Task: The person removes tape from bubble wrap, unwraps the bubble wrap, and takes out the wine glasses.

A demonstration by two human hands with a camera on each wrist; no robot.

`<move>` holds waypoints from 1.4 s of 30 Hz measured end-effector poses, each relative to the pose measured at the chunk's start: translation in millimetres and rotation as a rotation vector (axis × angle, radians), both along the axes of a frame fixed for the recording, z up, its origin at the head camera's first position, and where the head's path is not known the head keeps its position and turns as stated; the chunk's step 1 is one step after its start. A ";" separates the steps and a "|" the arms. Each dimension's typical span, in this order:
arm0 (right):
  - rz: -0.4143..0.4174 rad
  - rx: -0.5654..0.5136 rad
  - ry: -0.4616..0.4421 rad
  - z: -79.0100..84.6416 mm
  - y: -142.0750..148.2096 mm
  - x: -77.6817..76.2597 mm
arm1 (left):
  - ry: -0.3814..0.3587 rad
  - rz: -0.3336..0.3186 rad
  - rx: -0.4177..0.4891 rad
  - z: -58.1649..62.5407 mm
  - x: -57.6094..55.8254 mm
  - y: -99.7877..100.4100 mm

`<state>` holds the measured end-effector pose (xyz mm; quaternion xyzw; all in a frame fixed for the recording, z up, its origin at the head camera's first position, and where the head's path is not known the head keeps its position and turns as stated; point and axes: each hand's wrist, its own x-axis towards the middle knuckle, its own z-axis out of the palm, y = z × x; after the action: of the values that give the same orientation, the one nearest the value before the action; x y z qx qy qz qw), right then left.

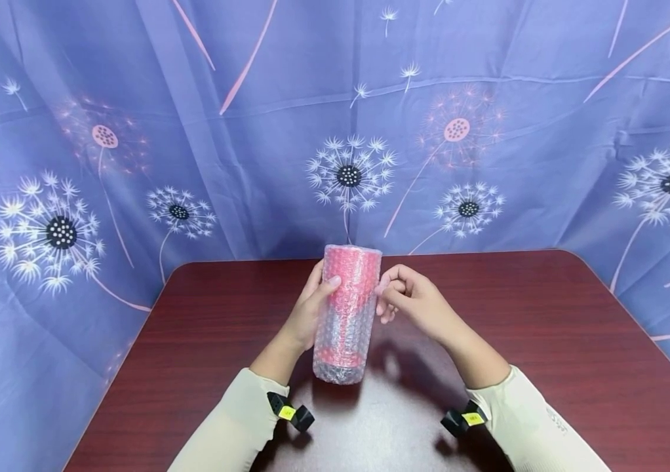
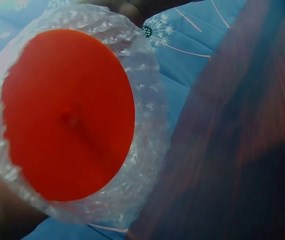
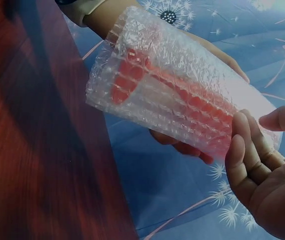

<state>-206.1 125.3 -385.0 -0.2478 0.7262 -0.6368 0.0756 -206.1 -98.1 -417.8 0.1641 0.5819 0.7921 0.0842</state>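
A red goblet [image 1: 343, 321] stands upside down inside clear bubble wrap [image 1: 338, 375], held slightly tilted above the table. In the left wrist view its round red foot [image 2: 67, 115] faces the camera. The right wrist view shows the stem and bowl [image 3: 202, 102] through the bubbles. My left hand [image 1: 305, 318] grips the wrapped goblet from the left, thumb across the front; its other fingers are mostly hidden behind. At the upper right side, my right hand [image 1: 417, 301] has its fingers bent, thumb and fingertips pinching the edge of the wrap.
A dark red wooden table [image 1: 205, 328] with a glossy front lies below both hands. Behind and around it hangs a blue cloth [image 1: 276, 196] printed with dandelions. Each sleeved forearm wears a black wrist camera [image 1: 463, 419].
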 end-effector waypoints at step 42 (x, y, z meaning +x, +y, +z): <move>-0.113 0.116 0.045 -2.4 0.2 -1.4 | 0.100 0.158 -0.076 3.5 -0.2 1.1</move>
<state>-207.5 125.5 -387.4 -0.2157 0.7761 -0.5913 0.0375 -206.3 -97.0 -414.3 0.1537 0.6260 0.7645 -0.0012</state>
